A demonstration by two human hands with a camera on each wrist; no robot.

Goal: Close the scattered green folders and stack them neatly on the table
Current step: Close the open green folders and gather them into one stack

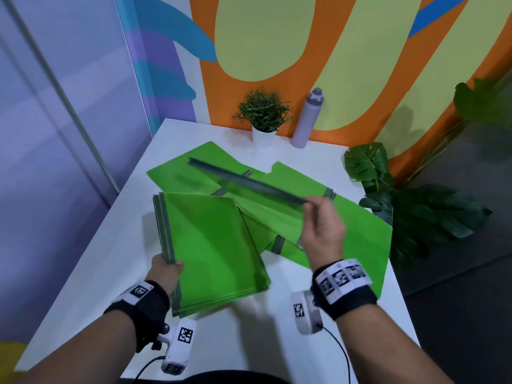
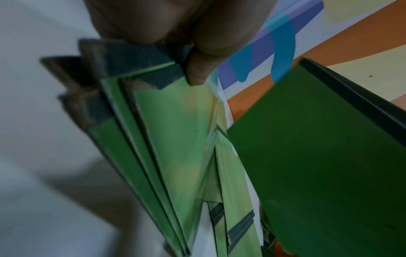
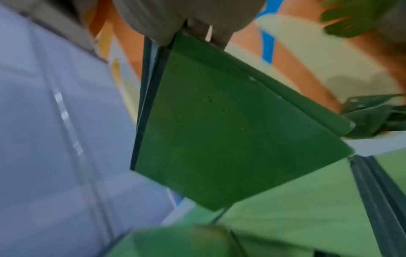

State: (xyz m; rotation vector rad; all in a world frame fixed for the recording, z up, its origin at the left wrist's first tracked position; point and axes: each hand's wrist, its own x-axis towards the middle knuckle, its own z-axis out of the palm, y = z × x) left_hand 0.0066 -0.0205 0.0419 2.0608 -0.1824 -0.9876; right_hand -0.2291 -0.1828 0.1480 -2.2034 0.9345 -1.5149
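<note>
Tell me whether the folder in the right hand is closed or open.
Closed: the folder is lifted off the table, its covers flat together in the right hand.

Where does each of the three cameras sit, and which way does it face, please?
Head: on the person's head, looking down at the white table; both forearms, left hand, right hand show.
Left wrist: along the left hand at the folder stack; fingertips show.
Right wrist: along the right hand at the lifted folder; fingers show.
All three share the lifted folder.
</note>
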